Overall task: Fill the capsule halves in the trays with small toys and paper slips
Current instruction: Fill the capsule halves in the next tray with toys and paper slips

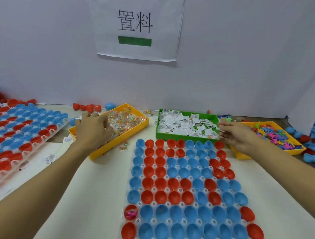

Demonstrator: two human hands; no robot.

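From the head camera we see a clear tray [167, 190] of red and blue capsule halves [160, 197] lying open side up on the white table [98, 189] in front of the person. Most halves look empty; one red half [130, 212] at the near left edge holds a small pink toy.

Beyond the tray stand three bins. We see the left hand [92, 128] over the near end of a yellow bin [134, 131] full of small clear packets of coloured bits [124, 118]; its fingers are curled down into the packets, but we cannot tell whether they grip any.

The right hand [237, 137] reaches to the right edge of a green bin [181, 138] heaped with white paper slips [185, 125]. Its fingers are stretched toward the slips and close together; we cannot tell if a slip is pinched between them.

To the right, partly behind that hand, a second yellow bin [295, 151] holds flat plastic toys [278, 137] in pink, blue and orange.

On the left lies another tray [42, 139] of capsule halves, with stray slips [49, 158] beside it. Loose halves [87, 107] lie along the back wall, where a paper sign [135, 25] hangs.
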